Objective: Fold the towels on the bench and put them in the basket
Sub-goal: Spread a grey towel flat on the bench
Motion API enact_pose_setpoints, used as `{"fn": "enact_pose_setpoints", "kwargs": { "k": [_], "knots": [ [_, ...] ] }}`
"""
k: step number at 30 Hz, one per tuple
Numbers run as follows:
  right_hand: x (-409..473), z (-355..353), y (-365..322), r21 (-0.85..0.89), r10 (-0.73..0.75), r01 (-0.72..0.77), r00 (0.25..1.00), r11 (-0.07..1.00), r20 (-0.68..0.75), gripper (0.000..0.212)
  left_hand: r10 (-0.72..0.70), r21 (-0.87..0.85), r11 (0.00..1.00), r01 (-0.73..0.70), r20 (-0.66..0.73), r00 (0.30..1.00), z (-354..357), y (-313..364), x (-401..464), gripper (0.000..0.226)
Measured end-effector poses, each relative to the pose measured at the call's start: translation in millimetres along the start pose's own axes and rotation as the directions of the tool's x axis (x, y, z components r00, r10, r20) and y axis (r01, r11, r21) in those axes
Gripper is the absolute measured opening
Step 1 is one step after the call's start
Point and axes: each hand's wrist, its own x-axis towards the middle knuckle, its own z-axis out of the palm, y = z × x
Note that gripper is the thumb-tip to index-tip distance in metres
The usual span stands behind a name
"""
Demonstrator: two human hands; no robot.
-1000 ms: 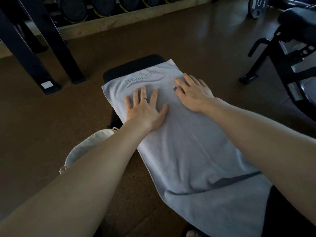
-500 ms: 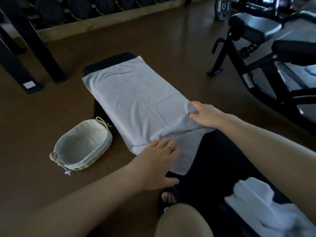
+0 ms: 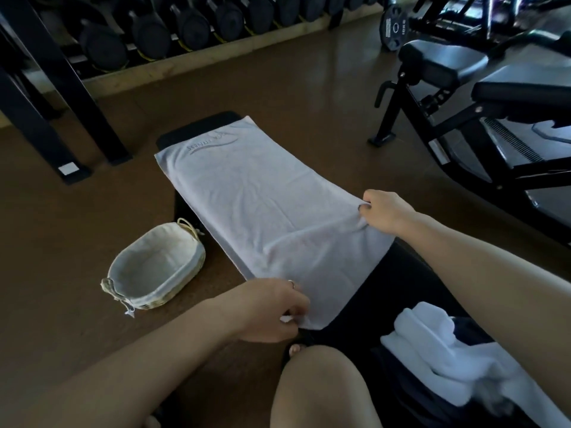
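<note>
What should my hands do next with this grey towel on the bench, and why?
Probably lift the near end and carry it toward the logo end, folding it in half. The left hand and right hand each pinch a near corner of the grey towel, which lies flat and unfolded on the bench.

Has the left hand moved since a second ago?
Yes. The left hand has come back from beside the towel's logo to the towel's near corner, which it now pinches.
</note>
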Motion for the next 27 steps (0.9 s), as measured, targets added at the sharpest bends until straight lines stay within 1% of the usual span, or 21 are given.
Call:
{"fn": "enact_pose_setpoints", "kwargs": {
  "k": [2, 4, 5, 7, 9, 10, 11, 13, 14, 16, 18, 19, 20, 21, 22, 23, 24, 25, 26, 27],
  "knots": [
    [-1.0, -2.0, 3.5, -0.029, 0.006, -0.007, 0.999, 1.000, -0.032, 0.026, -0.033, -0.036, 0.999, 0.036, 0.065, 0.997, -3.5, 0.5, -3.2, 0.001],
    [-1.8, -2.4, 6.5, -0.045, 0.021, -0.023, 0.998, 0.999, -0.051, 0.026, -0.077, -0.114, 0.989, 0.089, 0.109, 0.991, -5.8, 0.7, -5.2, 0.011],
    [-2.1, -1.9, 8.2, -0.043, 0.028, -0.031, 0.998, 0.999, -0.052, 0.025, -0.102, -0.151, 0.982, 0.116, 0.101, 0.990, -7.4, 0.3, -5.5, 0.012],
    [-1.9, 1.8, 13.2, -0.037, 0.044, -0.045, 0.998, 0.998, -0.040, 0.027, -0.130, -0.212, 0.969, 0.125, -0.011, 0.991, -9.6, -3.7, -4.7, 0.010],
    [-2.9, 7.7, 18.7, -0.053, 0.057, -0.058, 0.998, 0.997, -0.010, 0.030, -0.177, -0.223, 0.965, 0.139, -0.162, 0.971, -11.6, -11.2, -3.1, 0.008],
    [-3.3, 10.9, 21.5, -0.063, 0.067, -0.067, 0.998, 0.996, -0.001, 0.032, -0.208, -0.194, 0.967, 0.167, -0.216, 0.954, -11.9, -16.2, -2.1, 0.014],
    [-4.4, 13.8, 24.1, -0.072, 0.076, -0.076, 0.997, 0.994, -0.001, 0.033, -0.241, -0.136, 0.968, 0.212, -0.248, 0.939, -11.3, -20.7, -1.2, 0.025],
    [-5.8, 16.4, 26.6, -0.092, 0.099, -0.099, 0.995, 0.991, -0.005, 0.034, -0.320, 0.015, 0.942, 0.334, -0.252, 0.913, -9.0, -28.2, -0.1, 0.050],
    [-5.9, 16.9, 27.0, -0.104, 0.116, -0.116, 0.993, 0.988, -0.005, 0.034, -0.370, 0.049, 0.919, 0.390, -0.229, 0.900, -8.4, -30.8, 0.4, 0.059],
    [-5.0, 17.8, 24.6, -0.134, 0.169, -0.168, 0.986, 0.977, 0.001, 0.034, -0.453, 0.058, 0.883, 0.466, -0.156, 0.878, -7.4, -35.4, 2.3, 0.069],
    [-8.2, 17.8, 15.0, -0.193, 0.235, -0.232, 0.972, 0.953, -0.007, 0.030, -0.488, 0.085, 0.865, 0.494, -0.086, 0.869, -5.6, -38.9, 3.7, 0.075],
    [-10.1, 17.4, 8.8, -0.252, 0.236, -0.236, 0.971, 0.938, -0.031, 0.032, -0.491, 0.116, 0.860, 0.497, -0.076, 0.868, -4.8, -39.9, 4.3, 0.077],
    [-11.3, 17.7, 2.4, -0.326, 0.195, -0.208, 0.978, 0.922, -0.070, 0.037, -0.489, 0.141, 0.857, 0.496, -0.088, 0.868, -4.5, -40.1, 4.9, 0.078],
    [-12.1, 18.8, -4.3, -0.397, 0.110, -0.148, 0.987, 0.906, -0.118, 0.043, -0.480, 0.152, 0.856, 0.494, -0.121, 0.869, -4.8, -38.8, 6.9, 0.078],
    [-12.3, 21.6, -11.5, -0.431, -0.013, -0.063, 0.985, 0.900, -0.171, 0.045, -0.461, 0.152, 0.862, 0.484, -0.160, 0.873, -5.2, -37.1, 10.3, 0.076],
    [-12.5, 26.0, -20.3, -0.424, -0.141, 0.040, 0.968, 0.905, -0.210, 0.045, -0.435, 0.141, 0.875, 0.463, -0.192, 0.880, -5.9, -34.0, 15.7, 0.075],
    [-13.8, 32.0, -29.8, -0.387, -0.244, 0.148, 0.946, 0.910, -0.213, 0.046, -0.404, 0.127, 0.892, 0.433, -0.204, 0.892, -5.4, -29.8, 22.2, 0.076],
    [-14.9, 39.1, -38.9, -0.336, -0.310, 0.240, 0.935, 0.911, -0.173, 0.050, -0.369, 0.122, 0.910, 0.396, -0.196, 0.909, -3.8, -24.7, 28.5, 0.078],
    [-16.9, 47.4, -45.5, -0.291, -0.332, 0.291, 0.938, 0.912, -0.104, 0.054, -0.329, 0.140, 0.925, 0.354, -0.170, 0.929, 0.5, -20.9, 33.6, 0.083],
    [-17.5, 56.1, -47.9, -0.264, -0.318, 0.301, 0.948, 0.916, -0.025, 0.057, -0.284, 0.177, 0.935, 0.306, -0.141, 0.948, 6.9, -18.5, 36.6, 0.089]
  ]
}}
